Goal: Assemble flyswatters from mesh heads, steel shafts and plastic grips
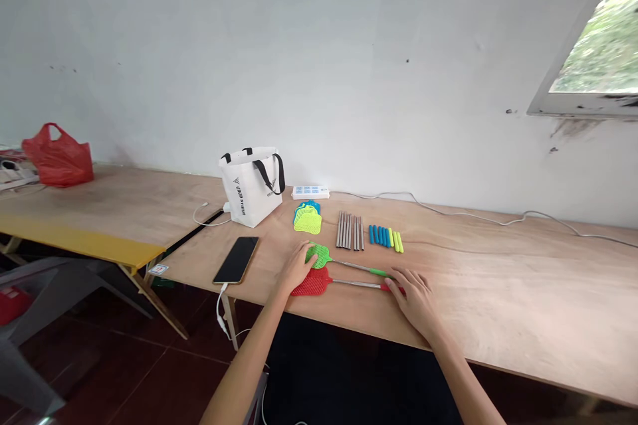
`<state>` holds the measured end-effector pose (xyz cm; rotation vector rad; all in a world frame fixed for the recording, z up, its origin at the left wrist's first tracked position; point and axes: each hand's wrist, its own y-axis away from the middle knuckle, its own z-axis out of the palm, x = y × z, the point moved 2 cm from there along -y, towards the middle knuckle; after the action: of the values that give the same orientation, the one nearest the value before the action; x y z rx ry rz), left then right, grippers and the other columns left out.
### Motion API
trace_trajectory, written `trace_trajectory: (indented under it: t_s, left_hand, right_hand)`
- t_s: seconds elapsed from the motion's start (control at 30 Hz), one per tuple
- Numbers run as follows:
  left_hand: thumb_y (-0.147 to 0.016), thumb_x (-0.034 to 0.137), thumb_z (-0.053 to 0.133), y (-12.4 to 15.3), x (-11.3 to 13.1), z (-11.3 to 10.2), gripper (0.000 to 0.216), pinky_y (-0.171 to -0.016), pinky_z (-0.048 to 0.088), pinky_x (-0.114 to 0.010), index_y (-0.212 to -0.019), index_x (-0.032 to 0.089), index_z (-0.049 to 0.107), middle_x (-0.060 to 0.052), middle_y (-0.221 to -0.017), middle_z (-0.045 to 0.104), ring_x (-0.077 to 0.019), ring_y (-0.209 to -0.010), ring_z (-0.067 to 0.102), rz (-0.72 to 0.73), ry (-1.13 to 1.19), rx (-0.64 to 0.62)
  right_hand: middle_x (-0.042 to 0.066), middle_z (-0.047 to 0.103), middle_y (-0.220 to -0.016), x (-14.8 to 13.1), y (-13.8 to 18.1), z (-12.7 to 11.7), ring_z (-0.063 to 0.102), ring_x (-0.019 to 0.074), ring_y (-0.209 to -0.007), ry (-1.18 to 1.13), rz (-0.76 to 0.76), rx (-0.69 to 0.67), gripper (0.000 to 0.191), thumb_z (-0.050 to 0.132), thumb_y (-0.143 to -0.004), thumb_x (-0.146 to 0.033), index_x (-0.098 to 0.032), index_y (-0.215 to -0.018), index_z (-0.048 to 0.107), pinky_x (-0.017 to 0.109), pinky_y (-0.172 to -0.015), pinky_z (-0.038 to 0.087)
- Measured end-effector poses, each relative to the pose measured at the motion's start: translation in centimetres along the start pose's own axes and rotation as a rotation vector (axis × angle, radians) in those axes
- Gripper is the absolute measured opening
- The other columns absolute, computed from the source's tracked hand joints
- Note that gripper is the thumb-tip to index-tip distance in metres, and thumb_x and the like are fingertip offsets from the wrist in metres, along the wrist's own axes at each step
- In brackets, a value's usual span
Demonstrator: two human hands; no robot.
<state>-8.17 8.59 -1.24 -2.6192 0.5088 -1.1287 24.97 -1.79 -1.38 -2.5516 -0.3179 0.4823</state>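
Two fly swatters lie side by side near the table's front edge, heads to the left. The green fly swatter (355,267) is behind the red fly swatter (312,283); both have metal shafts. My left hand (296,270) is closed at the left edge of the green mesh head, thumb on top. At the other end my right hand (415,295) curls over the green handle's end, its thumb beside the red handle; the handle tips are hidden under it. Beyond them lie several metal tubes (350,232), blue grips (379,236), yellow grips (395,240) and stacked mesh heads (308,219), yellow on top.
A phone (236,259) with a white cable lies left of my left hand. Behind it stands a white tote bag (252,189), beside a power strip (310,192). A cord (438,207) runs along the wall. A red plastic bag (60,158) sits on the left table.
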Motion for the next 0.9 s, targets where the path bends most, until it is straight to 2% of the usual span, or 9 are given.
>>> trace_trajectory:
  t_s: [0.17,0.33,0.4,0.47,0.57,0.7,0.9]
  left_hand:
    - [-0.099,0.039,0.047,0.0,-0.1,0.2,0.034,-0.117,0.035,-0.044,-0.126,0.022,0.060,-0.012,-0.145,0.054,-0.0264,-0.141,0.046,0.010,-0.042,-0.005]
    - [-0.095,0.041,0.053,0.1,0.0,0.0,0.049,-0.124,0.014,-0.054,-0.140,0.023,0.055,-0.014,-0.159,0.042,-0.0314,-0.151,0.031,0.024,-0.109,-0.121]
    - [-0.094,0.044,0.056,0.1,0.2,-0.2,0.055,-0.124,0.011,-0.056,-0.144,0.023,0.051,-0.014,-0.162,0.036,-0.0325,-0.153,0.026,0.021,-0.115,-0.143]
    - [-0.095,0.045,0.055,0.2,0.5,-0.4,0.053,-0.124,0.014,-0.054,-0.144,0.025,0.050,-0.013,-0.162,0.037,-0.0314,-0.151,0.030,0.028,-0.114,-0.118]
    - [-0.097,0.048,0.052,0.4,1.1,-0.7,0.047,-0.124,0.015,-0.053,-0.138,0.026,0.054,-0.011,-0.155,0.046,-0.0296,-0.145,0.041,0.047,-0.111,-0.110]
    - [-0.092,0.054,0.060,0.5,1.5,-0.8,0.050,-0.124,0.013,-0.056,-0.134,0.027,0.058,-0.012,-0.155,0.046,-0.0318,-0.147,0.037,0.054,-0.117,-0.160]
    - [-0.094,0.048,0.061,0.2,1.2,-0.3,0.039,-0.123,0.021,-0.052,-0.125,0.025,0.064,-0.011,-0.147,0.054,-0.0303,-0.138,0.048,0.038,-0.135,-0.058]
  right_hand:
    - [0.002,0.066,-0.131,-0.3,0.0,-0.1,0.060,0.0259,-0.121,-0.009,-0.079,-0.076,0.031,0.049,-0.101,-0.052,-0.037,-0.116,0.070,0.049,-0.105,0.042]
    - [0.003,0.063,-0.137,-0.1,0.1,0.5,0.058,0.0266,-0.125,-0.022,-0.031,-0.121,0.037,0.047,-0.101,-0.053,-0.036,-0.128,0.066,0.052,-0.109,0.039]
    - [0.004,0.060,-0.142,0.0,0.2,0.7,0.056,0.0269,-0.130,-0.004,-0.014,-0.123,0.040,0.045,-0.102,-0.054,-0.036,-0.132,0.064,0.053,-0.111,0.038]
    - [0.004,0.056,-0.147,-0.1,0.2,0.8,0.051,0.0274,-0.135,0.024,-0.001,-0.122,0.043,0.042,-0.102,-0.055,-0.035,-0.135,0.061,0.055,-0.113,0.035]
    - [0.005,0.051,-0.152,0.0,0.3,0.9,0.045,0.0287,-0.141,0.063,0.031,-0.113,0.047,0.039,-0.103,-0.057,-0.033,-0.138,0.059,0.058,-0.115,0.031]
    - [0.007,0.050,-0.153,0.3,0.3,1.3,0.040,0.0294,-0.144,0.087,0.047,-0.107,0.050,0.037,-0.104,-0.058,-0.029,-0.139,0.058,0.059,-0.116,0.029]
    - [0.008,0.047,-0.154,0.5,0.3,1.6,0.039,0.0280,-0.145,0.031,0.035,-0.122,0.048,0.036,-0.104,-0.051,-0.026,-0.139,0.058,0.055,-0.118,0.030]
